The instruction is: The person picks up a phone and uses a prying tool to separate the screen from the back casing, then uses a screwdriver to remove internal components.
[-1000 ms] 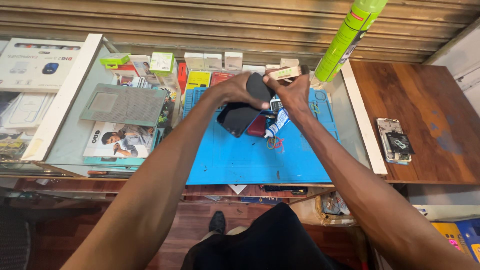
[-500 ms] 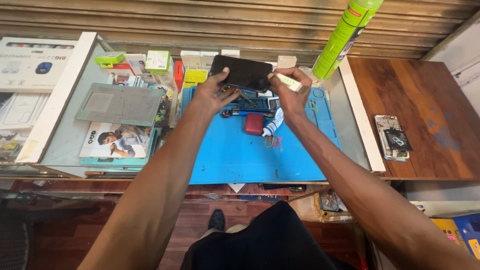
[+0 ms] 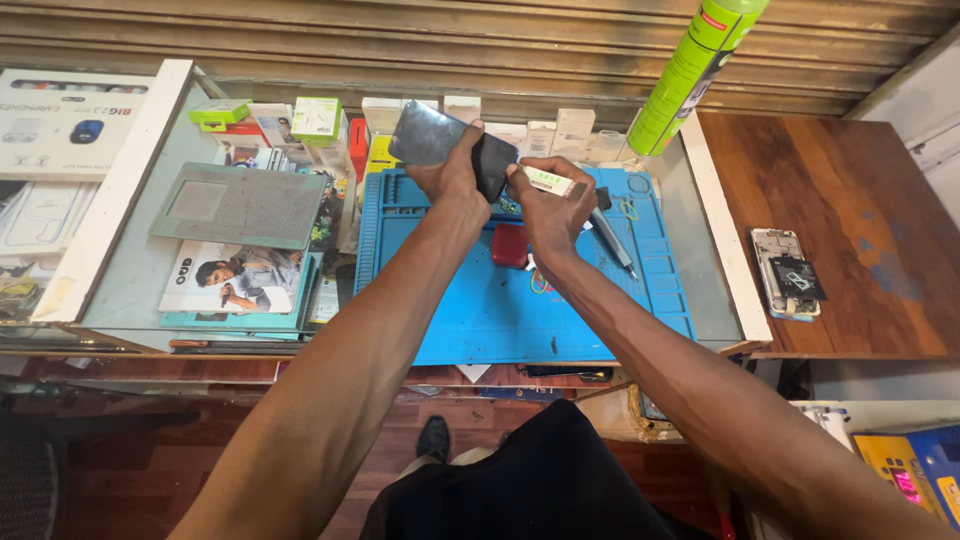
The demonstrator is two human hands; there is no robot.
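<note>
My left hand (image 3: 452, 182) grips a dark smartphone (image 3: 440, 142), held tilted above the far edge of a blue work mat (image 3: 500, 300). My right hand (image 3: 550, 210) holds a small white tube (image 3: 548, 181), its tip against the phone's right end. Just below the hands, a small red box (image 3: 510, 245) lies on the mat. A grey-tipped tool (image 3: 612, 240) rests on the mat to the right of my right hand.
A tall green spray can (image 3: 690, 70) stands at the back right. An opened phone (image 3: 785, 272) lies on the brown wooden table (image 3: 860, 200). A grey grid pad (image 3: 235, 205), printed boxes and small cartons crowd the glass counter at the left and back.
The phone has been turned from a flat sideways hold to a tilted one and shifted slightly left. My right hand moved in against its end with the tube.
</note>
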